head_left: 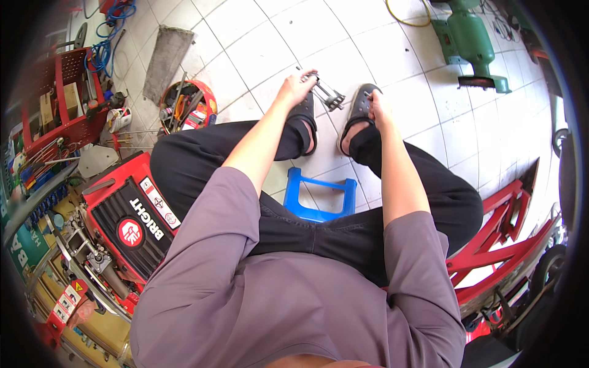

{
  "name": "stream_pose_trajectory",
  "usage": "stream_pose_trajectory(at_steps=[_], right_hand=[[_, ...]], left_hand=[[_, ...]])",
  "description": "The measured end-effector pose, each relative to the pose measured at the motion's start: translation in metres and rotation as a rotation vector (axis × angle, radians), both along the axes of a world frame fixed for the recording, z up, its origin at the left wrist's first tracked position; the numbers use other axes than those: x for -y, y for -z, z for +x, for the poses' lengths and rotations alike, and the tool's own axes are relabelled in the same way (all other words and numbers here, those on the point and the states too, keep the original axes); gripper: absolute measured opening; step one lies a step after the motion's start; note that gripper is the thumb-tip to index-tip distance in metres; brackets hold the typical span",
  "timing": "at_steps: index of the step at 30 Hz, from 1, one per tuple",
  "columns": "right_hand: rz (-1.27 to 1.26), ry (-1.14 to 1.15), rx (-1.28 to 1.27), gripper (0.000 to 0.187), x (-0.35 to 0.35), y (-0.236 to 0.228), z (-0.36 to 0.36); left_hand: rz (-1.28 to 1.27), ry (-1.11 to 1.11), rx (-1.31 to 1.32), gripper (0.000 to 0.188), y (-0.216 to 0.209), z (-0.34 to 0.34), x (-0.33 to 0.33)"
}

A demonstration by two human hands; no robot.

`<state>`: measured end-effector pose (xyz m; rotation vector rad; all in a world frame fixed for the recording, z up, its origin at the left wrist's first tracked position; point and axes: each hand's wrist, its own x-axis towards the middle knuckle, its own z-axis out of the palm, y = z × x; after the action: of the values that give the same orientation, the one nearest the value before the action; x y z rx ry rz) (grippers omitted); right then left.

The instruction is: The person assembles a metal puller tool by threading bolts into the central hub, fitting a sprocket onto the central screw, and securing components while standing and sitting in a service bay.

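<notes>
My left hand (297,87) is closed around one end of a dark metal part (332,99). Thin parallel rods run from my fingers to a wider, bracket-like end, which hangs in the air between my two grey clogs. Its exact kind is too small to tell. My right hand (381,109) is a fist to the right of the part and apart from it, above the right clog (362,101). A small dark tip (368,94) sticks out of this fist; the rest of what it grips is hidden in the fingers.
A blue plastic stool (350,197) shows between my legs. At left stand a red-rimmed tub (211,101) of tools, a red tool cart (58,101) and a red-and-black machine (116,193). A green machine (469,40) is at far right, a red metal frame (491,245) nearer.
</notes>
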<state>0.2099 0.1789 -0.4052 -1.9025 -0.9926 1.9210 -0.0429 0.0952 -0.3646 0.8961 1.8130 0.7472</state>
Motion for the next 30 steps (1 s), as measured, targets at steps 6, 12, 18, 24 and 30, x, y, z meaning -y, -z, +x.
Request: stream_pose_trajectory(at_steps=[6, 12, 18, 24, 30], right_hand=[[0.013, 0.062, -0.049, 0.021, -0.002, -0.01, -0.008], [0.013, 0.047, -0.17, 0.017, -0.004, -0.017, -0.015], [-0.003, -0.006, -0.198, 0.016, -0.002, -0.007, -0.018], [-0.045, 0.01, -0.217, 0.018, 0.001, 0.0, -0.014], [-0.055, 0.027, -0.167, 0.018, 0.002, 0.01, -0.017]], left_hand=[[0.153, 0.193, -0.542, 0.036, -0.003, 0.039, -0.018], [0.158, 0.46, -0.637, 0.042, 0.005, 0.049, 0.001], [0.049, 0.36, -0.69, 0.041, 0.02, 0.041, 0.018], [0.018, 0.43, -0.756, 0.038, 0.035, 0.043, 0.001], [-0.019, 0.541, -0.674, 0.037, 0.055, 0.048, -0.019]])
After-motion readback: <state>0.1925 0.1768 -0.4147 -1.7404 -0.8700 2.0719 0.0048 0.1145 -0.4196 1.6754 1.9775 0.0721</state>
